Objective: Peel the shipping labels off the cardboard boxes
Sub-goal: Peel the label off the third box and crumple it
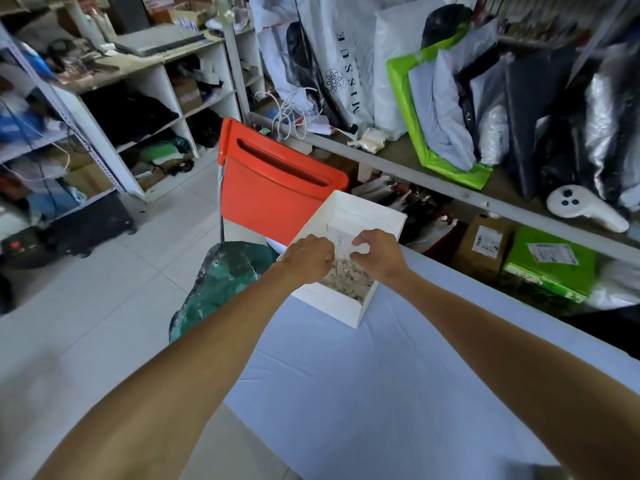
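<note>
Here, a white box [341, 258] sits at the far left edge of a blue-covered bench [398, 393]. Its top face shows a torn, greyish patch nearest the person, with white label [341, 233] left beyond it, so the peeling looks partly done. Both arms reach forward. The left hand [306, 259] and right hand [375, 254] hover knuckles-up over the box, fingers curled and pinching at the label's torn edge. Two more labelled boxes wait under a shelf, far right.
</note>
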